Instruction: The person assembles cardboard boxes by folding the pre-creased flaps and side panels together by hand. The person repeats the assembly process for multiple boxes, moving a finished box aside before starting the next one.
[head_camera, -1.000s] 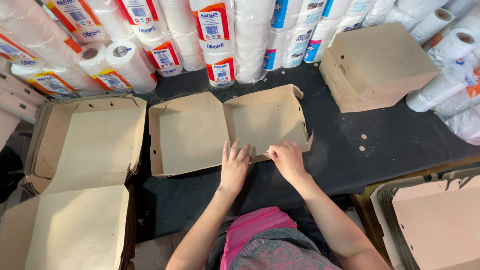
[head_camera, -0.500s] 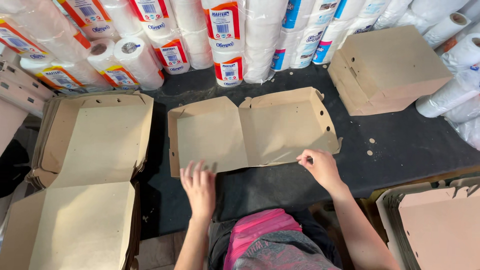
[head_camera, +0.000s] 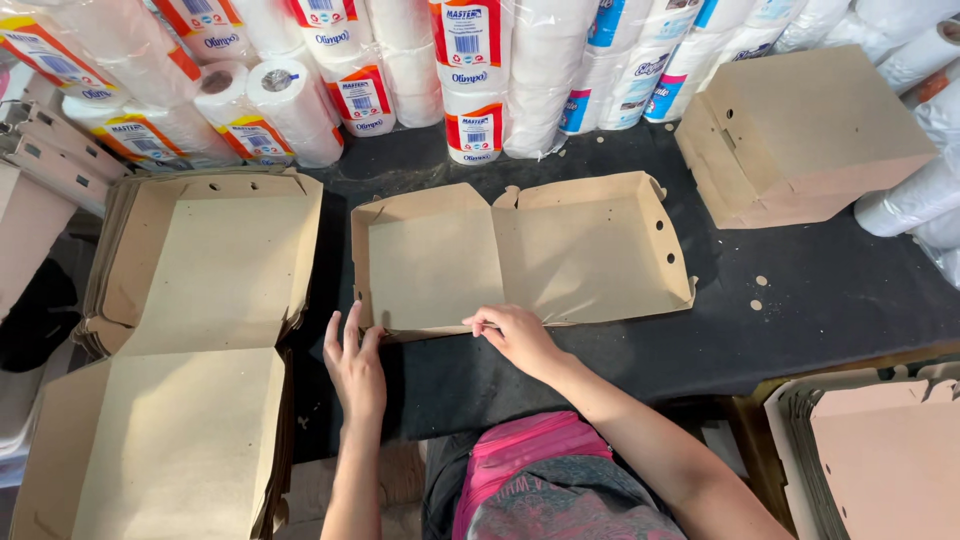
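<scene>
Both hands sit at the near edge of the unfolded cardboard box. Left hand: fingers spread flat, tips touching the box's lower-left corner. Right hand: fingers pinched on the front flap near mid-edge. I note the box lies centre frame on the black table, long axis left to right, two shallow trays side by side, both empty, open faces up. Stack of flat blanks at left. Folded closed boxes upper right. Wrapped paper rolls with red, orange and blue labels line the top edge.
</scene>
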